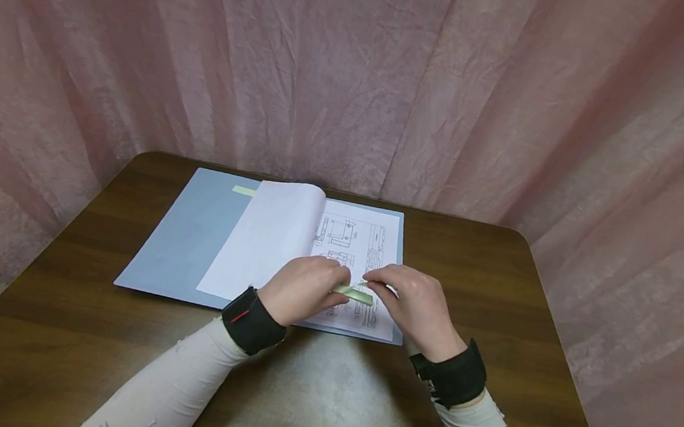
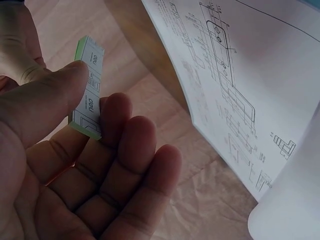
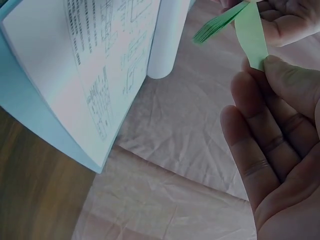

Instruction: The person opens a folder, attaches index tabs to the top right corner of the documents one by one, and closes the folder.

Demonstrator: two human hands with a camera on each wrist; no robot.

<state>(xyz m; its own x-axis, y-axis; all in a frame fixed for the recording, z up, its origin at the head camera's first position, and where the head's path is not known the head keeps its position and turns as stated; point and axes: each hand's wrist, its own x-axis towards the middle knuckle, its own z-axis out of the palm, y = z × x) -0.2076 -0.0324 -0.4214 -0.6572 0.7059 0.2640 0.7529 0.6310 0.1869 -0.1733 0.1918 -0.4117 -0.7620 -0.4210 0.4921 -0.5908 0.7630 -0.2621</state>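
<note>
My left hand (image 1: 303,291) pinches a small pad of pale green sticky notes (image 1: 361,297) between thumb and fingers, above the open folder. In the left wrist view the pad's printed backing (image 2: 92,87) faces the camera. My right hand (image 1: 418,309) pinches the end of one sticky note strip (image 3: 254,42), lifted away from the other sheets; its far end is still at the pad, by the left fingers. Beneath both hands lies a printed sheet with technical drawings (image 1: 366,221). A turned white page (image 1: 275,228) curls over to its left.
The blue-grey folder (image 1: 181,239) lies open on the brown wooden table (image 1: 468,253). A pale green sticky note (image 1: 244,191) projects from the turned page's left edge, near the top. Pink curtains (image 1: 356,70) hang behind the table and along its sides.
</note>
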